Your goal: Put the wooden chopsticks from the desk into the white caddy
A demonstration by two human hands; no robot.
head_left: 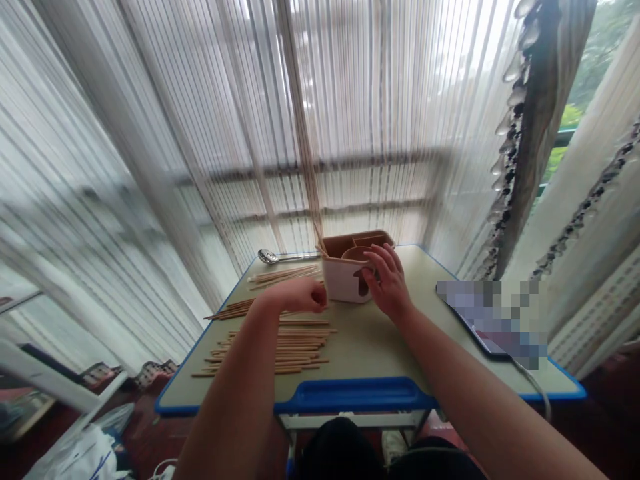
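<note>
Table (pixel 360 340) with holder (pixel 340 281) near chopsticks (pixel 300 347)

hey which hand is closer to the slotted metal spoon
Left. The left hand is in front of the slotted spoon, slightly right; the right hand is farther right, at the box.

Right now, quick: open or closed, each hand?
Left hand: curled closed; whether it holds anything cannot be told.
Right hand: open, fingers spread at the front of the white, brown-lined, box-shaped holder.

Daylight comes through sheer curtains (pixel 225 120) across the far side; greenery (pixel 575 120) far right; red floor (pixel 145 433) near left.
</note>
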